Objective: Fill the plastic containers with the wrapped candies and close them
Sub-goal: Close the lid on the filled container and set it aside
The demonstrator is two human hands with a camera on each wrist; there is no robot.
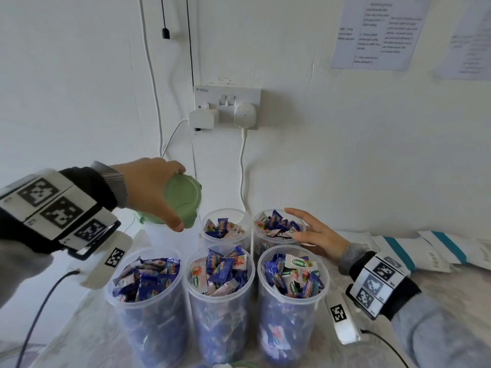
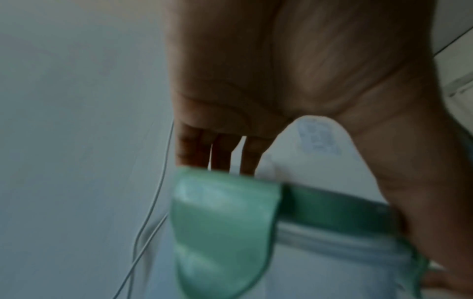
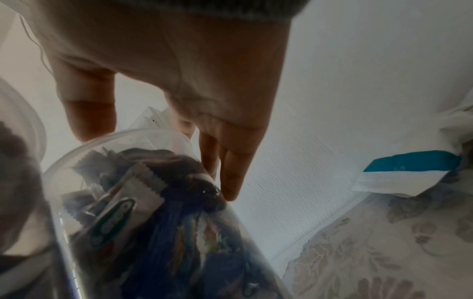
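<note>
1. Left hand [image 1: 148, 189]: raised above the table, fingers and thumb curled round the rim of a green lid [image 1: 183, 200], which it holds tilted. The left wrist view confirms the lid [image 2: 225, 226] at the fingertips.
2. Directly below that hand stands a sixth container [image 1: 159, 229] with another green lid [image 1: 144, 217] on it; its contents cannot be made out.
3. Right hand [image 1: 316, 235]: fingers extended and apart, holding nothing. In the right wrist view, fingertips [image 3: 230, 182] lie against the outside wall of the back right container [image 3: 153, 202].
4. Five open plastic containers stand between the hands, each filled with wrapped candies [image 1: 220, 272]: three in the near row [image 1: 220, 314], two behind [image 1: 225, 224].
5. Beyond the right wrist lie white packets with teal stripes [image 1: 398, 251] on the patterned tablecloth [image 3: 384, 252].
6. Past the left hand, on the wall, a socket [image 1: 227, 106] holds two plugged adapters.
</note>
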